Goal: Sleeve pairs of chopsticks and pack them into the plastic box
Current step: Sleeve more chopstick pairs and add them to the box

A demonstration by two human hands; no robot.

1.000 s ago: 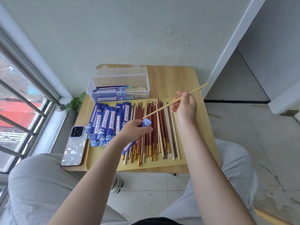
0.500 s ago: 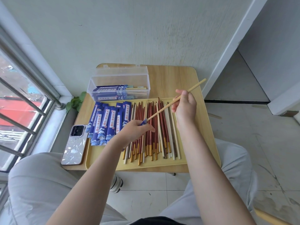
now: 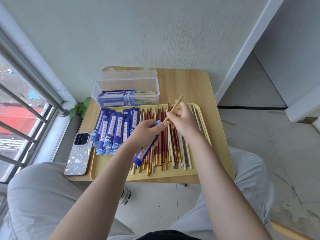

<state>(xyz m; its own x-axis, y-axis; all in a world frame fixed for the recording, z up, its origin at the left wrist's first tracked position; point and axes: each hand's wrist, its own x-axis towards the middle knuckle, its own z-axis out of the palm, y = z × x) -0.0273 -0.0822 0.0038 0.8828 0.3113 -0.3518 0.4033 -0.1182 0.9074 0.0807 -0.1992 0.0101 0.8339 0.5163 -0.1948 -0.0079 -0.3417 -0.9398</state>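
1. Small wooden counter (image 3: 187, 84) against a pale wall, window with bars on the left, tiled floor below; the person's grey-trousered knees sit at the counter's near edge.
2. Clear plastic box (image 3: 127, 84) at the counter's back left, lid open and standing up behind it. Inside: several sleeved chopstick pairs (image 3: 119, 96) lying lengthwise, blue sleeves toward the left, pale chopstick ends sticking out to the right.
3. Yellow tray (image 3: 206, 170) just in front of the box, taking up most of the counter.
4. Tray left part: a pile of empty blue sleeves (image 3: 110, 130), overlapping, white label strip with red characters, wave print at the near ends.
5. Tray middle and right: loose chopsticks (image 3: 166, 153) lying roughly parallel, mixed red-brown with gold ends, pale wood and dark brown.
6. Left hand (image 3: 145, 131), grip clamped on one blue sleeve (image 3: 143, 153) that is held slanted above the loose chopsticks, open end up by the fingertips.
7. Right hand (image 3: 186, 121), grip pinched on pale wooden chopsticks (image 3: 174, 107); whether one or a pair, cannot tell. Their lower tips are at the sleeve's mouth, upper ends pointing away up-right.
8. Phone (image 3: 78, 153) in a patterned case lies face down on the counter, just left of the tray.
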